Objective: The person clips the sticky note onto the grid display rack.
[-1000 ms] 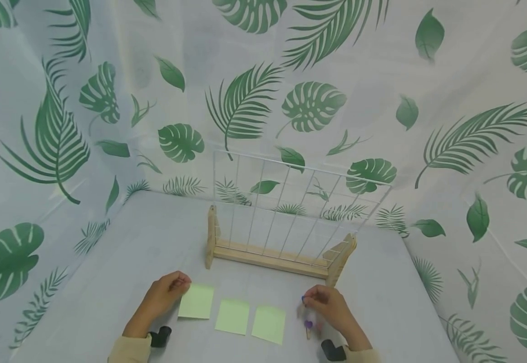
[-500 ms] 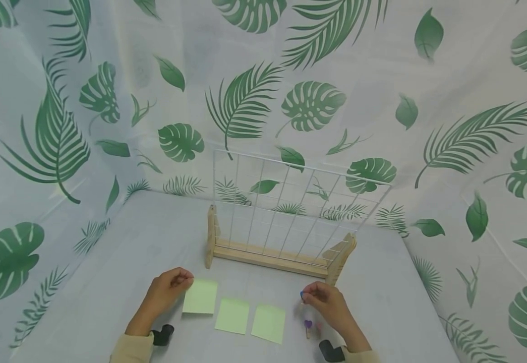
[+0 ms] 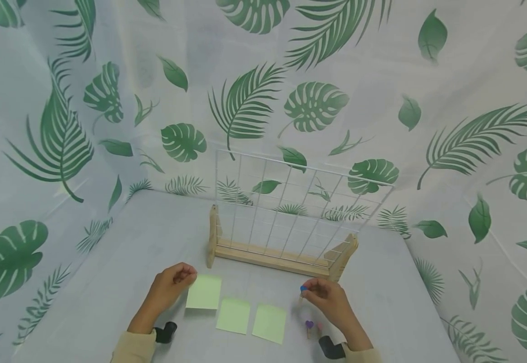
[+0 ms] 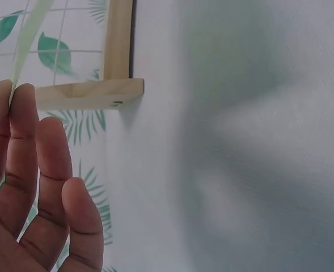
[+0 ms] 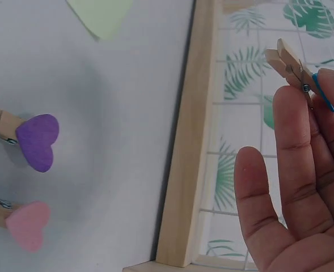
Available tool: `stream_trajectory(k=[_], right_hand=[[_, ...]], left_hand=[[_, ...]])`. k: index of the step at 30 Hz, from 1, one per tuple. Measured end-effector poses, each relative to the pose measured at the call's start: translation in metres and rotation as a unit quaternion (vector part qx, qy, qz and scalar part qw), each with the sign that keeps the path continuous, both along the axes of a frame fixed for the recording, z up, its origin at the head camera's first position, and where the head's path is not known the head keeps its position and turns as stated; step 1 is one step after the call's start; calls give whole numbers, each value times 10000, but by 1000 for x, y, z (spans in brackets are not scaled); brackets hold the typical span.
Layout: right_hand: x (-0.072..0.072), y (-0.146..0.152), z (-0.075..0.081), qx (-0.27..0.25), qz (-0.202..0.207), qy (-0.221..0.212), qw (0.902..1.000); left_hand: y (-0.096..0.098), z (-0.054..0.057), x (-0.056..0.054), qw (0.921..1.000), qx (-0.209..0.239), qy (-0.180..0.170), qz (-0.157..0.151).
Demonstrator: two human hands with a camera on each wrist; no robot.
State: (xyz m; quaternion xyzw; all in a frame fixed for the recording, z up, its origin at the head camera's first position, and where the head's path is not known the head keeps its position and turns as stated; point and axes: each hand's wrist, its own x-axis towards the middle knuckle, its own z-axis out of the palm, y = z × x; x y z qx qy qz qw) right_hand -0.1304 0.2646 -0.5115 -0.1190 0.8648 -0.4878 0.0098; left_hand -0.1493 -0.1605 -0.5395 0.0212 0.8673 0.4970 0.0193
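Observation:
My left hand point(image 3: 172, 287) pinches a pale green sticky note point(image 3: 204, 292) by its corner between thumb and forefinger. The left wrist view shows that note point(image 4: 28, 42) edge-on, raised off the table. On the right, my other hand point(image 3: 329, 300) holds a small wooden clothespin point(image 5: 291, 65) with a blue piece on it, between thumb and fingers. Its jaw end points away from the fingertips. Below that hand lie a clothespin with a purple heart point(image 5: 37, 141) and another with a pink heart point(image 5: 29, 225).
Two more green notes, a middle one point(image 3: 233, 316) and a right one point(image 3: 269, 322), lie on the white table point(image 3: 163, 227). Behind them stands a white wire grid point(image 3: 286, 201) in a wooden base point(image 3: 272, 259). Leaf-printed cloth point(image 3: 254, 50) surrounds the table.
My left hand has carried the held note slightly up and to the right. The right hand has lifted a little with the blue clothespin. The other notes stay put.

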Motion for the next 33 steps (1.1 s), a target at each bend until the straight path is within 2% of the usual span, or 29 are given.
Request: stream_trajectory(k=[11,18,25,33], right_hand=[[3,-8,11,-33,-401,158,9991],[3,-11,17,33,-339,502,9982],[4,-13,26,-44,-428,496,9978],[3,-16,31,-96,-520,1050,9931]], left_hand=[[0,1,0,9997,14,94,218],[1,3,0,9982,116,278,514],[3,10,-1,9967,292,378,650],[7,17,-2,9952,597,457,631]])
